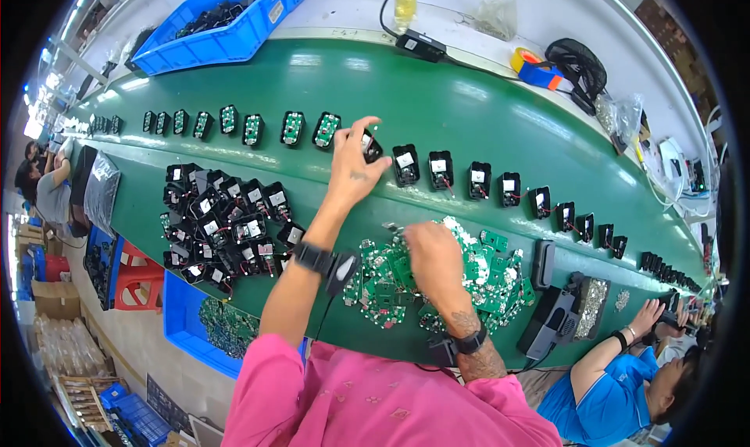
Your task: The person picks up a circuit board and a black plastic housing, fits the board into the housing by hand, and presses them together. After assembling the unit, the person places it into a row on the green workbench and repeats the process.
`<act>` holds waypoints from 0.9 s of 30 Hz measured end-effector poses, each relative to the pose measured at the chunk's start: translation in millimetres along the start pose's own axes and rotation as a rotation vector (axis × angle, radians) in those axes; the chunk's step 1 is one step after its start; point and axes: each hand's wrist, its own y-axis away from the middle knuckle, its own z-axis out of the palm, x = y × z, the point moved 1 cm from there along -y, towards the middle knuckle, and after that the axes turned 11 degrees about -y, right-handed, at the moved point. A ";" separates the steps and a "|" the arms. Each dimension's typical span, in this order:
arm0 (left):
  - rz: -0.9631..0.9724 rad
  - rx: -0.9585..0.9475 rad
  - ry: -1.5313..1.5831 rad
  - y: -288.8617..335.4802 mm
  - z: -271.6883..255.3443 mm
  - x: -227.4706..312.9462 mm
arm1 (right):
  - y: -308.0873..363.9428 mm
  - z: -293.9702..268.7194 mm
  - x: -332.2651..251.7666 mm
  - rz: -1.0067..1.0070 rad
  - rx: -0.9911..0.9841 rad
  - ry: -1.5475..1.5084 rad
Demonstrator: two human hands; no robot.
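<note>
- Upper centre of the frame: left hand (pixel 356 164) has a small black open plastic case (pixel 375 148) gripped between thumb and fingers.
- Just below centre: right hand (pixel 436 261) is down at a loose heap of green circuit boards (pixel 383 292), can't tell if it's pinching one.
- I'd say hold that case steady, grab one board by its edges, and leave the rim unblocked.
</note>
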 end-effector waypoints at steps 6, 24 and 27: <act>-0.161 -0.228 0.653 94.9 -56.6 21.0 | 14.9 -26.9 4.4 0.627 0.179 -1.063; -0.036 -0.425 0.472 132.9 -20.5 62.9 | 23.3 -40.3 7.5 0.722 0.033 -1.353; 0.047 -0.459 0.466 130.7 -17.5 68.1 | 29.9 -44.8 14.3 0.757 0.078 -1.337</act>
